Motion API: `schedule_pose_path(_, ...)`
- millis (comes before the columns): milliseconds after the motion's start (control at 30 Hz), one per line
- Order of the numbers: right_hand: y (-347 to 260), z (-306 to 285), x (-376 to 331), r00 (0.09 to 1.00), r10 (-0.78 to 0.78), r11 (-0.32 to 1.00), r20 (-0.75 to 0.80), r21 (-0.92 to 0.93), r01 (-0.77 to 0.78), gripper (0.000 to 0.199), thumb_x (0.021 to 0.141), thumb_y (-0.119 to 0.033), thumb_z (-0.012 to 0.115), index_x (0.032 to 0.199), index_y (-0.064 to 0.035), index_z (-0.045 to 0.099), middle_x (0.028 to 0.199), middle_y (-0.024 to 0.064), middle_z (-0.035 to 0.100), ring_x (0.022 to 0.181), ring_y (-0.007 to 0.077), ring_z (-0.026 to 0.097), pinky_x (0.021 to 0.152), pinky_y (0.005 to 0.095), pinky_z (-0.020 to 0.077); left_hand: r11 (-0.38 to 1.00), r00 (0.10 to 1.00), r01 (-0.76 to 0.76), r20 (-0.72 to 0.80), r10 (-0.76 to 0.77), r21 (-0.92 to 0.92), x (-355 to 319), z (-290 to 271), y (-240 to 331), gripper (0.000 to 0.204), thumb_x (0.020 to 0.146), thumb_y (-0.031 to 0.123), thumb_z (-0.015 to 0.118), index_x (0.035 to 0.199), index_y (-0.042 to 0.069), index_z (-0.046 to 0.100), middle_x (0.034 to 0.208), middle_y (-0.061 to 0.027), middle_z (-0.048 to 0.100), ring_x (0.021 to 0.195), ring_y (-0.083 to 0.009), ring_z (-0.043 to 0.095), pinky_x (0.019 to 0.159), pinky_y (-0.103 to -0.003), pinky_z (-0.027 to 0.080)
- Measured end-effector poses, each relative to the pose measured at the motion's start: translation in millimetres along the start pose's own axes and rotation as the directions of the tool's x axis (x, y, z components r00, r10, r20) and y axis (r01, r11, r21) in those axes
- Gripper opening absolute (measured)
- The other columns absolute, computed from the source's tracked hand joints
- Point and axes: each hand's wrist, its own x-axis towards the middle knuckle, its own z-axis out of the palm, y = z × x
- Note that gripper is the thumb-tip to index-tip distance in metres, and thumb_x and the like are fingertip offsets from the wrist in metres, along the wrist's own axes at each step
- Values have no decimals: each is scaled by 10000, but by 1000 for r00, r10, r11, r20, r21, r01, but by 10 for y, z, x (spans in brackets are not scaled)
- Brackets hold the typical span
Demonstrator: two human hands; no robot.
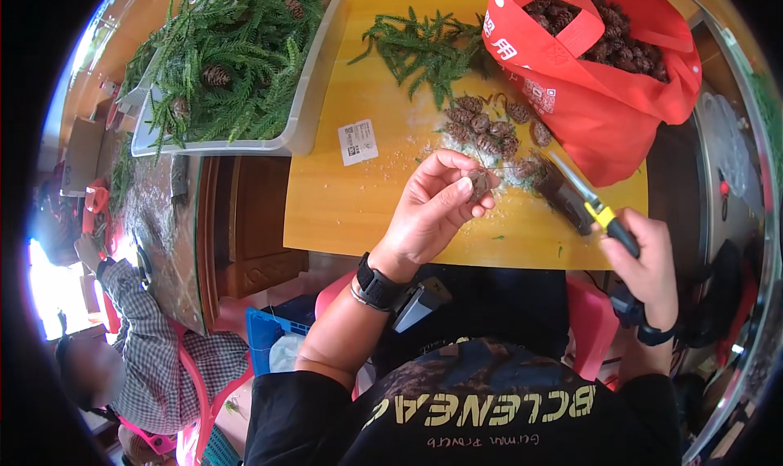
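My left hand [432, 209] is above the yellow table, pinching a small brown pine cone [479, 185] between thumb and fingers. A thin wire or stem seems to stick out from it to the right. My right hand [648, 258] is closed around the black and yellow handle of a tool [603, 216] with a long, narrow metal end; its exact kind is unclear. Beside that tool lies a dark brown, elongated bundle [563, 198]. Beyond my left hand sits a cluster of pine cones [483, 132], with white crumbs around it.
A red bag [608, 111] full of pine cones stands at the back right. Green artificial sprigs [428, 50] lie behind the cluster. A white tub [306, 111] of greenery is at the back left, near a white label [358, 142]. Another person [155, 352] sits far left.
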Motion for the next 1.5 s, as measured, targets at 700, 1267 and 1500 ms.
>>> schedule_pose_path(700,-62,376,187,987,-147,986,65,90,141,201,760,-125,616,860,47,586,609,16,548,527,36,428,518,202,369,999,999,-36,15,35,24,-15,-15,-7,167,852,112,583,1006,90,522,961,-151,583,768,-167,548,662,-242,459)
schedule_pose_path(1267,-27,414,195,989,-138,988,50,80,134,164,726,-83,650,802,28,556,554,11,418,503,39,377,463,219,324,999,999,-36,6,36,5,-17,-6,-4,135,852,52,572,982,31,539,945,-120,598,795,-170,606,690,-256,508)
schedule_pose_path(1500,-44,489,198,982,-187,982,-21,13,187,135,755,-66,637,747,6,523,534,5,398,480,51,367,441,234,317,902,966,-217,-48,253,372,-13,61,-36,153,828,54,600,968,40,540,955,-96,570,818,-181,589,721,-285,488)
